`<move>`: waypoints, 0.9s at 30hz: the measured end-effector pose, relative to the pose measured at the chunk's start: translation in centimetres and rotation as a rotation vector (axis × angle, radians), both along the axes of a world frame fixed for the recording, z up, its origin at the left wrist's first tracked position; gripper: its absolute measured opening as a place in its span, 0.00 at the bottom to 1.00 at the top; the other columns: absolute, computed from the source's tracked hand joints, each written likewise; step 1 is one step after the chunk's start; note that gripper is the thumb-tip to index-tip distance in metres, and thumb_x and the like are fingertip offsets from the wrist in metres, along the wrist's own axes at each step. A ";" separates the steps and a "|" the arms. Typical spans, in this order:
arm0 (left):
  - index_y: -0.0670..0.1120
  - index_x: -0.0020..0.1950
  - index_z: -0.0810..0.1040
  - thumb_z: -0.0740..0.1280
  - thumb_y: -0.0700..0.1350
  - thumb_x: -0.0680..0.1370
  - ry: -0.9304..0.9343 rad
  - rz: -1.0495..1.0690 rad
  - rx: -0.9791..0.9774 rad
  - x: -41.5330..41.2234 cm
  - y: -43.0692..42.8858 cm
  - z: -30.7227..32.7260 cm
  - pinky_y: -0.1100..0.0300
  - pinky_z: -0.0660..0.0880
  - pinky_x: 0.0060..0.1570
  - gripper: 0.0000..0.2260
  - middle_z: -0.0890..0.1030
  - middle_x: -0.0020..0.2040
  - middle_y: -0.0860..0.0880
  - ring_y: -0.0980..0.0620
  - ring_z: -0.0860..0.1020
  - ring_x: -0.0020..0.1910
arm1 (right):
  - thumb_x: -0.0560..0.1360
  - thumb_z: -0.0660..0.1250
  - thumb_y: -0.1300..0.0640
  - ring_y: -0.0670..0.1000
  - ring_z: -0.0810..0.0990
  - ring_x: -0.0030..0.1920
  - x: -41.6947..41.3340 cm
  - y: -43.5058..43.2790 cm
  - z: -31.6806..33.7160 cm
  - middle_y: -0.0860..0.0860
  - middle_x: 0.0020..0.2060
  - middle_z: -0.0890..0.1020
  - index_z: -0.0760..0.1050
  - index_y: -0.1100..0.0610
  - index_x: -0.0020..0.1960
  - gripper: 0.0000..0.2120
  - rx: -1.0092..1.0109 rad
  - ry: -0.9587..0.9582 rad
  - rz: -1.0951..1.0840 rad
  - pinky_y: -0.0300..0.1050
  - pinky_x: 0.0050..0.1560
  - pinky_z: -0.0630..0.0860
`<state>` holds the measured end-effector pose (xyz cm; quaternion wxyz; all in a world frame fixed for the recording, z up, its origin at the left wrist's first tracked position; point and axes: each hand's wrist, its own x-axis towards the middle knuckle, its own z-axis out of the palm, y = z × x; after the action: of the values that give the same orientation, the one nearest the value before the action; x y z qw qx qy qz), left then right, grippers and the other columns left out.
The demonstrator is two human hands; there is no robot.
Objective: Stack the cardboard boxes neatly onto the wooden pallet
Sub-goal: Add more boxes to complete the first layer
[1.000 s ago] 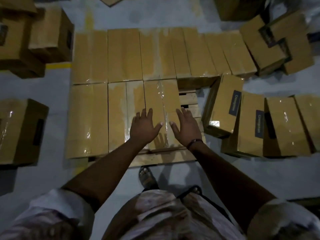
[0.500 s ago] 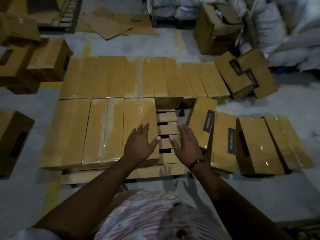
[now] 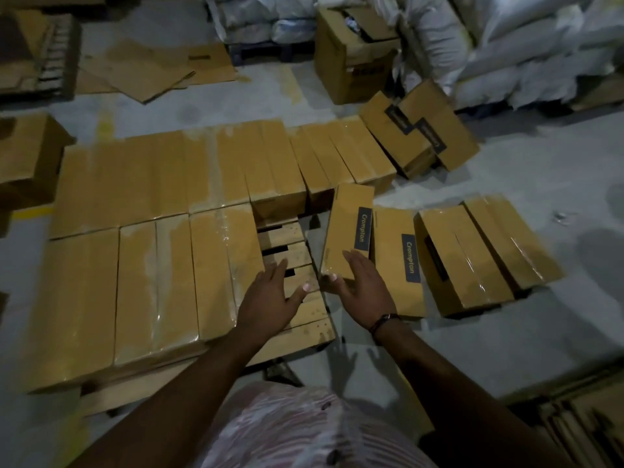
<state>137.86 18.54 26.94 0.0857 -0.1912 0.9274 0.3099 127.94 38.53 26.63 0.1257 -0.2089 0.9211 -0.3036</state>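
A wooden pallet (image 3: 290, 251) lies on the floor, covered by two rows of brown cardboard boxes (image 3: 152, 282), with bare slats showing at its front right corner. A box marked Crompton (image 3: 347, 228) leans tilted against the pallet's right edge. My right hand (image 3: 361, 285) rests with spread fingers on the near end of that box. My left hand (image 3: 270, 298) hovers open over the bare slats, beside the last box in the front row (image 3: 223, 268). More Crompton boxes (image 3: 398, 261) lie on the floor just right of it.
Loose boxes (image 3: 486, 251) sit on the grey floor to the right, two more (image 3: 422, 126) at the back right, others (image 3: 27, 153) at the left. An open carton (image 3: 351, 55), white sacks (image 3: 523, 45) and flattened cardboard (image 3: 145, 69) lie behind.
Both hands have left the top of the front-row box and moved right. My right hand now touches the leaning Crompton box; my view has lifted toward the far floor.
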 end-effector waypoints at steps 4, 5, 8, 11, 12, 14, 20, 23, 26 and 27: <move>0.49 0.84 0.56 0.56 0.71 0.80 -0.005 -0.088 0.012 -2.5 -0.8 -1.0 0.45 0.66 0.74 0.39 0.62 0.82 0.44 0.43 0.62 0.79 | 0.83 0.59 0.41 0.54 0.60 0.79 -0.6 0.1 -0.5 0.53 0.78 0.65 0.63 0.54 0.79 0.29 0.032 -0.005 -0.065 0.57 0.75 0.64; 0.50 0.84 0.56 0.56 0.71 0.80 -0.007 -0.103 0.018 -3.1 -0.9 -1.2 0.45 0.66 0.74 0.39 0.61 0.82 0.44 0.42 0.62 0.80 | 0.83 0.59 0.40 0.53 0.61 0.78 -0.6 0.2 -0.5 0.53 0.78 0.65 0.62 0.53 0.79 0.29 0.039 -0.015 -0.071 0.57 0.75 0.64; 0.50 0.84 0.56 0.55 0.72 0.79 -0.010 -0.137 0.047 -5.2 -1.4 -2.0 0.45 0.65 0.76 0.40 0.61 0.82 0.44 0.42 0.61 0.80 | 0.83 0.57 0.38 0.52 0.62 0.78 -1.4 0.6 -0.7 0.52 0.78 0.66 0.62 0.52 0.79 0.30 0.084 -0.023 -0.094 0.57 0.75 0.65; 0.50 0.84 0.55 0.54 0.72 0.79 -0.014 -0.155 0.072 -6.8 -1.7 -2.3 0.43 0.65 0.75 0.40 0.60 0.83 0.46 0.42 0.61 0.80 | 0.82 0.57 0.37 0.54 0.64 0.77 -2.2 0.6 -0.6 0.54 0.77 0.68 0.63 0.54 0.79 0.32 0.089 -0.031 -0.151 0.56 0.74 0.65; 0.50 0.84 0.56 0.54 0.73 0.79 -0.011 -0.159 0.074 -7.3 -1.9 -2.5 0.43 0.65 0.75 0.40 0.60 0.83 0.45 0.42 0.61 0.80 | 0.81 0.56 0.36 0.54 0.65 0.76 -2.5 0.4 -0.7 0.54 0.76 0.69 0.64 0.55 0.78 0.33 0.079 -0.033 -0.172 0.55 0.74 0.66; 0.50 0.84 0.56 0.53 0.74 0.78 -0.022 -0.157 0.084 -7.9 -2.4 -2.7 0.42 0.66 0.74 0.41 0.60 0.83 0.45 0.41 0.63 0.79 | 0.80 0.54 0.34 0.55 0.66 0.76 -2.8 -0.2 -0.8 0.55 0.75 0.69 0.65 0.56 0.78 0.35 0.079 -0.039 -0.195 0.56 0.74 0.67; 0.50 0.84 0.55 0.55 0.72 0.79 -0.023 -0.079 0.139 -8.3 -3.4 -3.4 0.42 0.64 0.75 0.40 0.59 0.83 0.46 0.41 0.60 0.80 | 0.82 0.57 0.37 0.54 0.63 0.77 -4.4 -2.6 -1.4 0.53 0.78 0.66 0.62 0.53 0.79 0.31 0.166 -0.052 -0.083 0.56 0.75 0.65; 0.50 0.84 0.56 0.55 0.71 0.80 -0.018 -0.033 0.162 -8.3 -3.7 -4.0 0.43 0.63 0.76 0.39 0.59 0.83 0.46 0.42 0.59 0.81 | 0.83 0.57 0.39 0.54 0.59 0.79 -5.6 -3.8 -1.5 0.53 0.79 0.63 0.59 0.52 0.81 0.31 0.235 -0.030 0.031 0.57 0.76 0.63; 0.49 0.84 0.56 0.56 0.71 0.79 -0.032 0.015 0.197 -8.2 -3.9 -4.8 0.44 0.62 0.77 0.40 0.60 0.83 0.45 0.43 0.59 0.81 | 0.83 0.58 0.40 0.54 0.59 0.79 -6.7 -4.8 -1.7 0.54 0.79 0.63 0.60 0.54 0.81 0.31 0.214 -0.042 0.047 0.55 0.77 0.61; 0.49 0.84 0.56 0.56 0.71 0.79 -0.035 0.029 0.206 -8.2 -3.7 -5.0 0.44 0.62 0.77 0.40 0.60 0.83 0.45 0.43 0.59 0.81 | 0.83 0.58 0.40 0.54 0.60 0.79 -6.9 -5.0 -1.8 0.54 0.79 0.63 0.60 0.54 0.80 0.31 0.204 -0.051 0.042 0.55 0.77 0.62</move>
<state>129.70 14.81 21.98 0.1168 -0.2002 0.8860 0.4015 121.06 33.54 24.88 0.1760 -0.2067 0.9391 -0.2105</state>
